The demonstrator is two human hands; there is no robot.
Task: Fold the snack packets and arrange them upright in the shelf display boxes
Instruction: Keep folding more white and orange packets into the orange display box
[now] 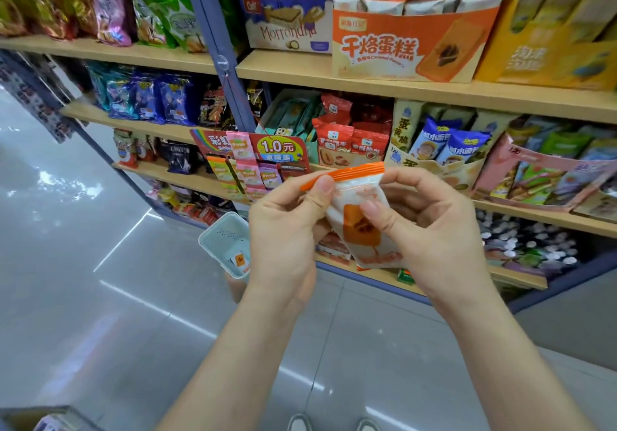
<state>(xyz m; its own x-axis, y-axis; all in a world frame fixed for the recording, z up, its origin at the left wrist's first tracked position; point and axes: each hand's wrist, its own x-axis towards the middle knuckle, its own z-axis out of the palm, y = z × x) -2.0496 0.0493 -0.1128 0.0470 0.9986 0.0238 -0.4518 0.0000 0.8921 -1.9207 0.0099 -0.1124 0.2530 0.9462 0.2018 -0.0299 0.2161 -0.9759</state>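
A white snack packet (362, 227) with an orange top seal and an orange cake picture is held in front of the shelves at chest height. My left hand (287, 230) pinches its orange top edge at the left corner. My right hand (430, 230) grips its right side, thumb pressed on the front. The orange display box (410, 46) with matching packets standing upright in it sits on the upper shelf, above and slightly right of my hands.
A pale green basket (223, 240) with one similar packet inside hangs low beside my left wrist. Shelves full of snack bags and display boxes fill the view ahead. A hanging price card strip (280, 153) dangles just behind the packet. Grey tiled floor lies below.
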